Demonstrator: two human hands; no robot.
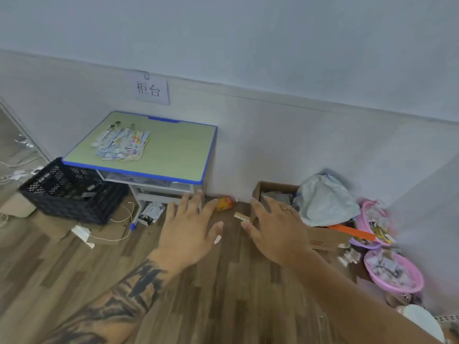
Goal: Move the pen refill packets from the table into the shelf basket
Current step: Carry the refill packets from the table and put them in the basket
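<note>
Left hand point(191, 227) outstretched, right hand point(275, 229) outstretched, fingers spread

Paper sign point(151, 90) w/ two printed characters is clipped to the wall. Black lattice crate point(72, 191) sits on wood floor point(223, 281). Cardboard box point(320, 238) stands against the wall, w/ grey cloth bundle point(325, 199) on top. Two pink basins point(395, 274) of small items lie beside it. Orange-yellow wrapper point(225, 203) lies at wall base.
</note>
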